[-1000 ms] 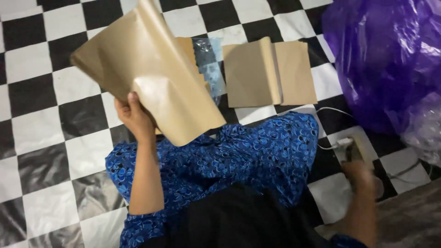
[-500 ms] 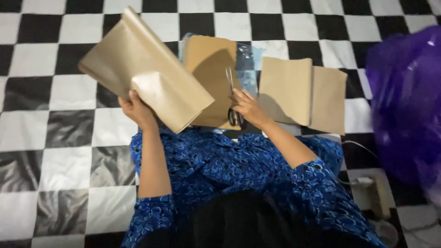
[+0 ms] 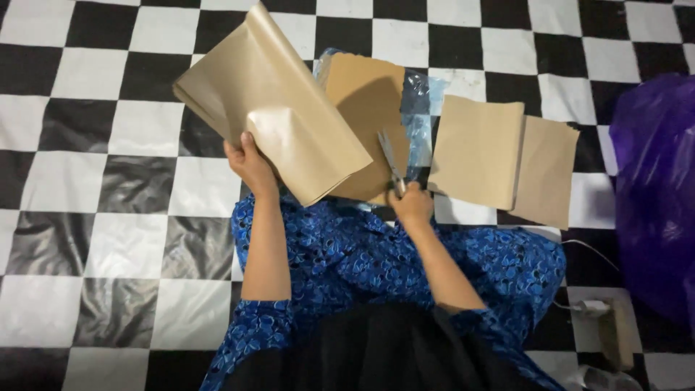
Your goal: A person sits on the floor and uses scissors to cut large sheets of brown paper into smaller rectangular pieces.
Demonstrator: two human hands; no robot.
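Head view, looking down: the left hand (image 3: 250, 163) is clamped on the lower edge of a folded sheet of brown paper (image 3: 271, 108), held up off the floor with its long axis running from the upper left down to the lower right. The right hand (image 3: 411, 204) is closed around the handles of a pair of scissors (image 3: 389, 161), blades pointing up and slightly left over a flat brown sheet (image 3: 362, 108) lying on blue plastic. Two more brown pieces (image 3: 499, 156) lie just right on the checkered floor (image 3: 87, 145), a purple bag (image 3: 655, 181) beyond them.
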